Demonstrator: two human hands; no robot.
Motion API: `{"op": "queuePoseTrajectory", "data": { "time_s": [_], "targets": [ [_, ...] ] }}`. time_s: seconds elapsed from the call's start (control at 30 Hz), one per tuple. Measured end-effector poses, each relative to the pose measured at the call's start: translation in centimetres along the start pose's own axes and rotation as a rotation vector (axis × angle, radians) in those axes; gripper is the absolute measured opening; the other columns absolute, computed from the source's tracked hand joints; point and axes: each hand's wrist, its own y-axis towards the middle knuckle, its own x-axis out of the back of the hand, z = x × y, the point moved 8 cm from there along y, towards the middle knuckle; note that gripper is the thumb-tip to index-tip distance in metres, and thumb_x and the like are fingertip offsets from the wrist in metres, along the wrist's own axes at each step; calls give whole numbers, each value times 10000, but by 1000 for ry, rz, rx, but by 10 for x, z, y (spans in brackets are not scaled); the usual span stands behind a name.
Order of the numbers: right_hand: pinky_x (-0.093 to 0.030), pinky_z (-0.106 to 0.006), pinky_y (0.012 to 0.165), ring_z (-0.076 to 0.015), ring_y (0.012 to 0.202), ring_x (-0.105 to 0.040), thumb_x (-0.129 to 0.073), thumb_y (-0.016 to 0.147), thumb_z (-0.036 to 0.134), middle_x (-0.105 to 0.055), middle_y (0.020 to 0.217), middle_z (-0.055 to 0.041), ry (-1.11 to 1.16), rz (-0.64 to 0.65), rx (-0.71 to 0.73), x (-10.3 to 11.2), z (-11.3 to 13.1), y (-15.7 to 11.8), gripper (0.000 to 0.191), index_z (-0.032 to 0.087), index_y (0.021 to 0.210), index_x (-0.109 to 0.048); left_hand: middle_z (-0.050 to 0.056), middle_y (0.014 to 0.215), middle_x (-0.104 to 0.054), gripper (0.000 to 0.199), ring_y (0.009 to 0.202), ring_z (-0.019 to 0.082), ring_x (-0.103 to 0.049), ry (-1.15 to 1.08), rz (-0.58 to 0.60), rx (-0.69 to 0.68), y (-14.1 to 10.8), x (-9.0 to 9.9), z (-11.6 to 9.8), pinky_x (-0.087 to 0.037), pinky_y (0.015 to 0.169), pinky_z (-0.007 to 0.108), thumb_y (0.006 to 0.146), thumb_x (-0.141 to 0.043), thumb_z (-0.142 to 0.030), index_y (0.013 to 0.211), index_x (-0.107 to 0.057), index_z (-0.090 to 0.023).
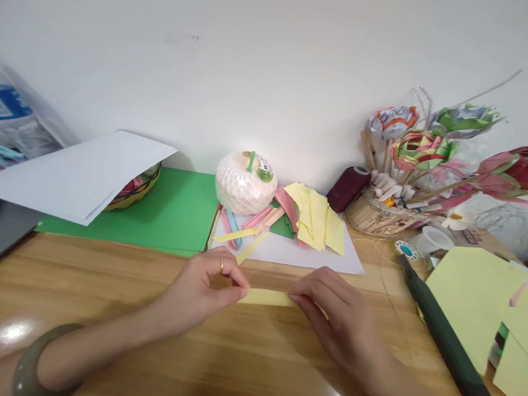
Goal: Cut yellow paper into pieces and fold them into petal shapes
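Both the left hand [202,285] and the right hand [328,310] pinch the ends of a yellow strip [266,297] lying on the table [141,311], already folded narrow I think, while more strips [246,233] behind wait unfolded beside the yellow pile [318,219].

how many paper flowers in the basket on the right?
4 visible: grey-orange one upper left, green-grey one upper right, pink-green one centre, red one far right. More may be hidden behind.
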Motion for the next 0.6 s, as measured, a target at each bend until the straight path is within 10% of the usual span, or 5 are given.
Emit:
{"op": "queuePoseTrajectory", "data": {
  "time_s": [0.33,0.6],
  "targets": [
    [-424,-276,598,-154,677,-513,-415,900,117,-590,715,-47,-144,85,182,-12,16,-3,167,132,878,-579,39,788,-664,203,800,183,-543,606,31,-625,-22,-20,-28,-441,712,292,848,-485,-88,875,-653,-198],
    [-367,-302,531,-172,621,-483,-375,902,96,-594,685,-50,-335,264,405,-37,25,-16,267,110,804,-623,50,694,-597,333,716,193,-505,1001,287,-634,-26,-49,-5,-375,617,314,898,-363,-68,754,-642,-180]
  ]
}}
